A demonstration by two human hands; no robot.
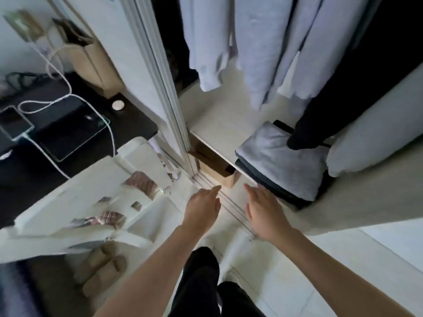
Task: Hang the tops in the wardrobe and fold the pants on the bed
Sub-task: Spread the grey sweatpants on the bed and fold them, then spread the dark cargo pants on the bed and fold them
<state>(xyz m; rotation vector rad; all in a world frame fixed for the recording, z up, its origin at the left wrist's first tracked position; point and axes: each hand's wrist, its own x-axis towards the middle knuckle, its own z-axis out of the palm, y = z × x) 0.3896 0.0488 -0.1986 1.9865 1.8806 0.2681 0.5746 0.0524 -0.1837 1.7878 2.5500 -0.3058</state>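
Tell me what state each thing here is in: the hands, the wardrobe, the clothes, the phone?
Left hand: open, holding nothing.
Right hand: open, holding nothing.
Wardrobe door: slid open.
Grey tops: hanging inside the wardrobe.
Grey folded garment: stacked on the wardrobe shelf.
Phone: plugged into a white cable.

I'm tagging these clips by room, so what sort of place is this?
Most likely a bedroom, seen from in front of an open wardrobe. Grey tops hang inside it, folded clothes sit on its shelf, and slippers lie on the floor.
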